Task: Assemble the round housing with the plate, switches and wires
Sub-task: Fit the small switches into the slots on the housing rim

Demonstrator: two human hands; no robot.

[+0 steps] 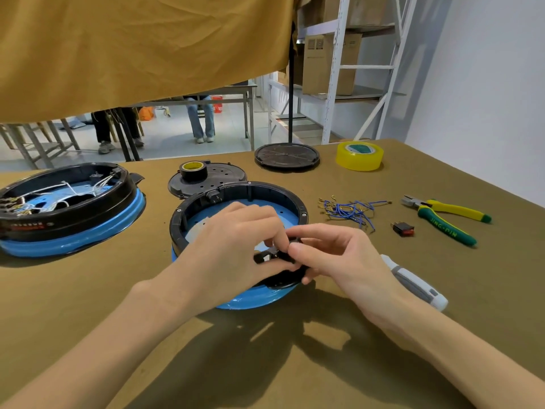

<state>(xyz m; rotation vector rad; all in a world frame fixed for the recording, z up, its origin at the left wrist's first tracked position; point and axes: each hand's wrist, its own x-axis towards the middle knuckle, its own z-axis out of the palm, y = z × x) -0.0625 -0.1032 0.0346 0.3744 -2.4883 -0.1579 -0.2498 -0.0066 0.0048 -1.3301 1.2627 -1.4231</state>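
A round black housing (259, 191) with a blue band and blue inner plate sits at the table's middle. Over its near rim, my left hand (236, 243) and my right hand (333, 255) both pinch a small black switch (271, 255). A spare black-and-red switch (403, 228) lies to the right. Behind it is a bundle of blue wires (351, 210) with gold terminals. A second housing (67, 208), wired with white leads, stands at the left.
Yellow-green pliers (445, 215) lie at the right and a white-grey screwdriver (415, 283) lies under my right wrist. A black perforated lid (218, 178) carries a black tape roll (193, 169). Further back are another black lid (287, 156) and yellow tape (359, 156).
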